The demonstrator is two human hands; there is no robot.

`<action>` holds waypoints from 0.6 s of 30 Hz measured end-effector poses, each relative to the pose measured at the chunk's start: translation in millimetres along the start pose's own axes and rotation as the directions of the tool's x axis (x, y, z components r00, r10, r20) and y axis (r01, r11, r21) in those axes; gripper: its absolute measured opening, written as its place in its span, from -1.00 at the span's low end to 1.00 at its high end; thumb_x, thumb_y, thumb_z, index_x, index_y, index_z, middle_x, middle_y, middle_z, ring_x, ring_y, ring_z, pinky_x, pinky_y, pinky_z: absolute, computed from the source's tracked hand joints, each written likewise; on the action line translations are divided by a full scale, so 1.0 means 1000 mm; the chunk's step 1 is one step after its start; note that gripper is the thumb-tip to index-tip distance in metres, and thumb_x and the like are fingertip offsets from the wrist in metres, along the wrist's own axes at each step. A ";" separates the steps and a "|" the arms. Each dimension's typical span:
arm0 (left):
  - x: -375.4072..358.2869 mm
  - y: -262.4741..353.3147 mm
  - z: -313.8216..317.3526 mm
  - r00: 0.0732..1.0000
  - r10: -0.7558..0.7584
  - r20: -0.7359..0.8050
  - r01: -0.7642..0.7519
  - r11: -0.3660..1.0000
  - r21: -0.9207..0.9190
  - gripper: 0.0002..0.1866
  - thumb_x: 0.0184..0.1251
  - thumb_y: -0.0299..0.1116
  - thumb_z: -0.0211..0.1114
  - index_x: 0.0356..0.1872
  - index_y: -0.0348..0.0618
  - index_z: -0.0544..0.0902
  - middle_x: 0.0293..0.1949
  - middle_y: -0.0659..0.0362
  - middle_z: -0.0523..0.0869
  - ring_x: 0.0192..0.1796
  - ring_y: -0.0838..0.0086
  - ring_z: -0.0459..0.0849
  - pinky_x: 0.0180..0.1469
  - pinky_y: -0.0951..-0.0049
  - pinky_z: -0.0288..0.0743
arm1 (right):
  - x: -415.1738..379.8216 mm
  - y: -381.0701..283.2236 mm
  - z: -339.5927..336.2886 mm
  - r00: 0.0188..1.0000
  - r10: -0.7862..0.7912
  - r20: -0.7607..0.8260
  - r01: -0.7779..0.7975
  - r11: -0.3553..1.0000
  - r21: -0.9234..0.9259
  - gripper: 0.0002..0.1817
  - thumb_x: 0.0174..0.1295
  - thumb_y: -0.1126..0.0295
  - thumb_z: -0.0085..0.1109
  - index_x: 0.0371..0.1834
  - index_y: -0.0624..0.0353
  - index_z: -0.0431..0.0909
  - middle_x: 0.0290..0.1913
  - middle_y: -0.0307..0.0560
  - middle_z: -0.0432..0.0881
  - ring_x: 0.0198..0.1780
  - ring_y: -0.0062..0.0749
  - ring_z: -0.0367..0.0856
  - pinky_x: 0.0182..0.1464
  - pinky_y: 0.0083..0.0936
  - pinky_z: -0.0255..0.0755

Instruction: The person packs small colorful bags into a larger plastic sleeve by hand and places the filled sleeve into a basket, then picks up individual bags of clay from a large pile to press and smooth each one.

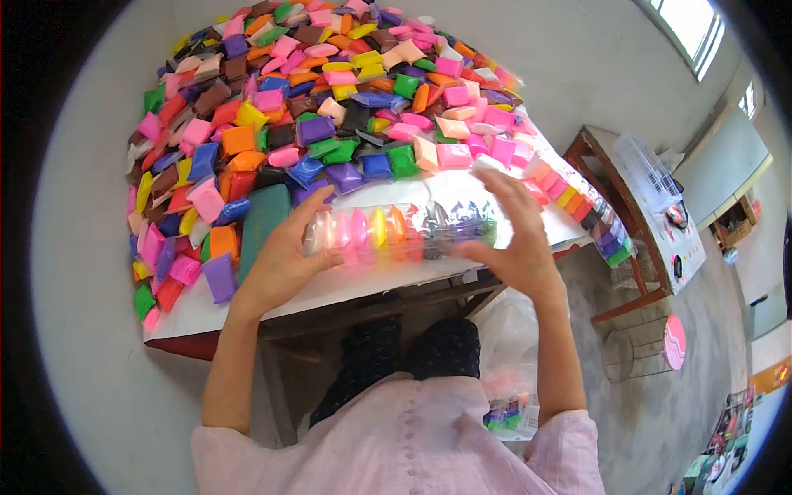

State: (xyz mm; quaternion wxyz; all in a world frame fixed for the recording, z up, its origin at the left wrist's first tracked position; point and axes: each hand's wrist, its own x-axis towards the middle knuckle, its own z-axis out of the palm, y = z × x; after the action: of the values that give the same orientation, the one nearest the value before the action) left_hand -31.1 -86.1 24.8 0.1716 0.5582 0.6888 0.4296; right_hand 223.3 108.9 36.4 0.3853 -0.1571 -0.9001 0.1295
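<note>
A clear plastic pack [379,233] holds a row of small colored packets, running from white and pink through yellow and orange to black, blue and green. It lies near the front edge of the white-covered table. My left hand [289,256] is at the pack's left end, its fingers spread and curved around that end. At the right end, my right hand [520,243] has its fingers apart, the thumb close to the blue and green packets. Whether either hand presses on the plastic is hard to tell. A dark green block [264,223] stands just left of my left hand.
A large heap of colored packets [313,99] covers the back and left of the table [330,299]. Another row of packets [577,205] lies along its right edge. A plastic bag [505,346] hangs below. To the right are a wooden side table [623,223] and a round pink-topped stool [674,341].
</note>
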 end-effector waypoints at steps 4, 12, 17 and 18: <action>0.003 -0.010 0.000 1.000 -0.011 0.022 0.013 0.997 -0.080 -0.10 0.09 -0.32 0.53 0.49 -0.13 0.27 0.21 -0.01 0.55 0.16 0.34 0.52 0.28 0.36 0.35 | 0.035 -0.028 0.034 0.969 -0.086 0.230 0.110 0.990 -0.091 -0.09 -0.13 0.07 0.58 0.35 0.12 0.43 0.22 0.04 0.55 0.23 -0.02 0.50 0.29 -0.12 0.33; 0.005 -0.006 -0.004 0.996 -0.010 0.090 -0.003 0.988 0.152 -0.08 0.06 -0.37 0.52 0.49 -0.13 0.27 0.25 0.09 0.53 0.19 0.42 0.52 0.30 0.43 0.35 | 0.018 -0.004 0.030 0.935 -0.045 0.353 0.097 0.987 -0.130 -0.27 0.01 0.07 0.47 0.29 0.06 0.51 0.18 -0.02 0.61 0.21 -0.07 0.54 0.26 -0.23 0.38; 0.009 -0.016 -0.018 0.977 0.053 0.207 -0.056 0.998 0.010 -0.10 0.05 -0.29 0.50 0.46 -0.22 0.29 0.33 -0.03 0.49 0.33 0.23 0.48 0.39 0.35 0.28 | 0.010 0.005 0.005 0.919 0.018 0.395 0.062 0.980 -0.189 -0.23 -0.04 0.25 0.51 0.35 0.00 0.48 0.31 -0.07 0.52 0.37 -0.11 0.41 0.44 -0.17 0.19; 0.009 -0.015 -0.020 0.972 0.081 0.222 -0.076 0.997 -0.032 -0.12 0.06 -0.27 0.48 0.45 -0.27 0.29 0.34 -0.10 0.49 0.35 0.16 0.48 0.40 0.32 0.27 | 0.012 0.002 0.003 0.910 0.084 0.407 0.015 0.972 -0.234 -0.14 -0.11 0.19 0.56 0.38 0.00 0.44 0.34 -0.03 0.48 0.41 -0.10 0.36 0.48 -0.12 0.10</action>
State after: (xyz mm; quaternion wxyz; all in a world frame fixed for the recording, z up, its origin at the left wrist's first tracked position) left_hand -57.8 -86.0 26.4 0.2371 0.6278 0.6374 0.3785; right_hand 213.5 114.8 41.7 0.1623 -0.1861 -0.9671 0.0607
